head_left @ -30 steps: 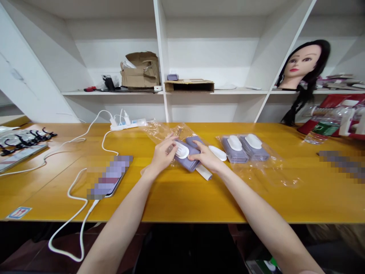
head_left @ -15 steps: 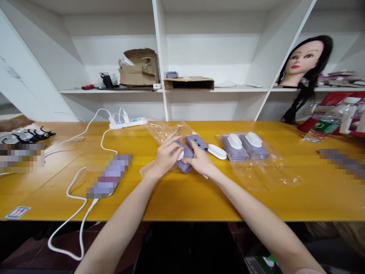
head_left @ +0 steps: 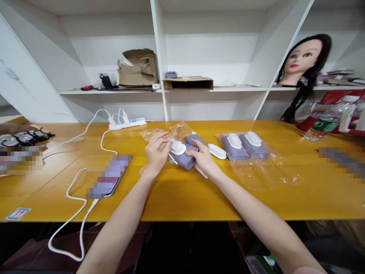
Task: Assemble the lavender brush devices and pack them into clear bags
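A purple-grey box [head_left: 186, 161] is tilted between my hands just above the table, with a white oval piece [head_left: 178, 147] on its top face. My left hand [head_left: 156, 153] pinches the left end of the white piece, its other fingers raised behind. From the right, my right hand [head_left: 203, 156] grips the box, thumb on top. Behind it lies a second purple-grey box [head_left: 192, 138], partly hidden by my fingers. Clear plastic film [head_left: 151, 134] is crumpled beyond my left hand. Another white oval piece [head_left: 217, 151] lies beside my right hand.
Two bagged purple-grey boxes [head_left: 238, 153] with white ovals stand right of centre. A phone [head_left: 111, 177] on a white cable lies left, near a power strip [head_left: 128, 123]. A water bottle [head_left: 325, 123] stands at right. White shelves [head_left: 213, 49] rise behind the table.
The white oval piece now lies flat on the box, its face showing more. My left hand has moved slightly left, and more of the box's top is visible.
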